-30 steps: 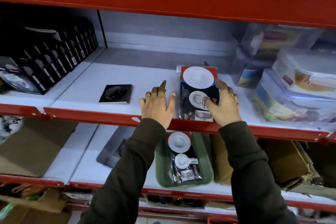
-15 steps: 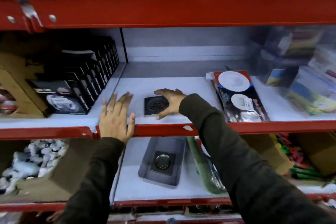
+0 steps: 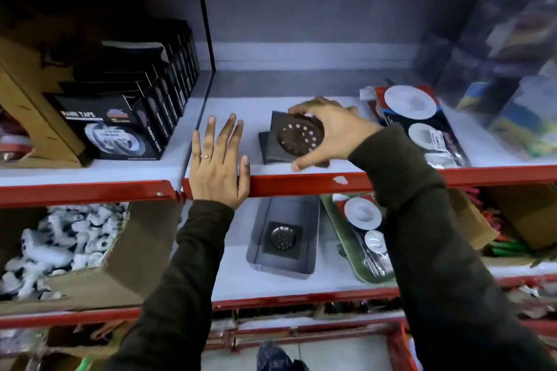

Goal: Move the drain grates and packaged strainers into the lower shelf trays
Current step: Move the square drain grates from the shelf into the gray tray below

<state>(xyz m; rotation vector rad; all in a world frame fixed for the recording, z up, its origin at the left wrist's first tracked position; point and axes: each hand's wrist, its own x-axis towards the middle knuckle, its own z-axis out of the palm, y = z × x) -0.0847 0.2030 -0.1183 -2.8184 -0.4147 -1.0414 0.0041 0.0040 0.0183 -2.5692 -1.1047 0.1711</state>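
right hand (image 3: 328,132) grips a dark square drain grate (image 3: 297,138) on the upper shelf (image 3: 301,173), fingers over the far edge, thumb at the near edge. grate tilted up, perforated round centre facing camera, its near edge at or just above the shelf surface; cannot tell if it touches. looks like a second dark square sits under or behind it, unclear. left hand (image 3: 218,159) lies flat and unclenched, palm down, holding nothing, resting over the red front lip of the same shelf just left of the grate, ring on one finger. packaged strainer (image 3: 419,123) with white round discs lies flat on the upper shelf just right of the right hand, near its wrist. black tape boxes (image 3: 129,105) stand in a row on the left part of that shelf, beyond a divider. lower shelf: grey tray (image 3: 259,238) holds another drain grate (image 3: 282,239) lying flat. beside it on the right a green tray (image 3: 343,238) holds a second packaged strainer (image 3: 366,220), partly hidden by the right sleeve (image 3: 437,250). cardboard box of white fittings (image 3: 57,244) at lower left. blurry plastic-wrapped goods (image 3: 512,75) at upper right.
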